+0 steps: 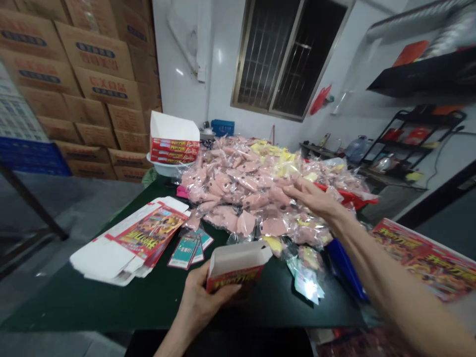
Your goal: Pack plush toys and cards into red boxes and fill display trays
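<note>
My left hand point(199, 297) grips a small red and white cardboard box point(240, 265) near the table's front edge. The box stands with its top flaps up and its mouth open; its inside bottom is hidden. Over a heap of pink plush-like pieces in clear plastic bags point(234, 183), my right hand point(314, 196) reaches out with its fingers stretched. Whether the fingertips touch a bag I cannot tell. Some yellow bagged pieces point(275, 156) lie among the pink ones. Teal cards point(186, 250) lie left of the box, and shiny cards point(307, 282) lie to its right.
Flattened printed boxes point(145, 238) are stacked on the green table point(111, 305) at left. Behind them, a white tub point(167, 168) carries filled red boxes point(174, 151). A printed red carton point(424, 258) stands at right. Large brown cartons point(100, 59) line the back left wall.
</note>
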`<action>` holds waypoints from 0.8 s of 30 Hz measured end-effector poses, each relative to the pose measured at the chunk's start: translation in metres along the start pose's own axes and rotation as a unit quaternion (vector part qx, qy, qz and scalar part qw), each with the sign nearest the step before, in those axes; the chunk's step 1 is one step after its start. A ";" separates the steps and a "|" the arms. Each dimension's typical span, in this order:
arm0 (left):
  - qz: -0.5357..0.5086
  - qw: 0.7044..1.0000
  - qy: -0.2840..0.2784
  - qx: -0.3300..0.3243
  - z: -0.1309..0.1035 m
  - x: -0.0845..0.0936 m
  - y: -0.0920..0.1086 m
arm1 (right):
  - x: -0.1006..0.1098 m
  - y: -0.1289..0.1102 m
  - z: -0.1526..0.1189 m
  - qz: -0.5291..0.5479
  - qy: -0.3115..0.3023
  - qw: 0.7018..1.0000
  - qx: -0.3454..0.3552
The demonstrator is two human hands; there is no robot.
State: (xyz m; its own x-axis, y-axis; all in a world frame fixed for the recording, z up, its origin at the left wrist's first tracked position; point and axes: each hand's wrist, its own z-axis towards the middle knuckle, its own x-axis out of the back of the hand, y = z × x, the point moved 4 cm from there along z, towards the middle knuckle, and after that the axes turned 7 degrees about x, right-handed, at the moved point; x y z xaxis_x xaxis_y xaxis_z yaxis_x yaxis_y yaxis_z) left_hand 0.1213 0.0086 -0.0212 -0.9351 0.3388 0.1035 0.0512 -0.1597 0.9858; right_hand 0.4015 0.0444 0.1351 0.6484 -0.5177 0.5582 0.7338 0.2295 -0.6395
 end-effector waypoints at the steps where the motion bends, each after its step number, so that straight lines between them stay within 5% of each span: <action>1: -0.014 1.000 -0.008 0.013 0.002 -0.002 0.001 | -0.001 -0.021 -0.008 -0.033 -0.117 0.991 0.049; 3: -0.033 0.998 -0.033 0.030 0.004 -0.005 0.005 | -0.004 -0.064 -0.033 -0.094 -0.320 0.927 0.172; 6: -0.034 0.997 -0.060 0.039 0.006 -0.007 0.008 | -0.013 -0.109 -0.064 -0.202 -0.399 0.841 0.304; 11: 0.002 0.994 -0.104 0.015 0.002 -0.010 0.015 | -0.039 -0.118 -0.078 -0.403 -0.373 0.755 0.359; 15: 0.047 0.994 -0.093 0.013 0.001 -0.011 0.022 | -0.043 -0.117 -0.083 -0.414 -0.338 0.761 0.368; 18: 0.046 0.992 -0.116 0.013 0.001 -0.017 0.026 | -0.039 -0.134 -0.104 -0.375 -0.262 0.775 0.436; 24: 0.011 0.989 -0.146 0.021 -0.003 -0.021 0.031 | -0.043 -0.155 -0.123 -0.429 -0.230 0.716 0.500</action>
State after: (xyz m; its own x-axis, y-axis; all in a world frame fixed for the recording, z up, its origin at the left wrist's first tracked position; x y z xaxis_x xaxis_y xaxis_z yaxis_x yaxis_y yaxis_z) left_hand 0.1415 -0.0058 0.0070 -0.7933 0.5896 0.1518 0.0906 -0.1323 0.9871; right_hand 0.2347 -0.0708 0.1456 -0.2986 -0.5485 0.7810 0.5316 0.5841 0.6134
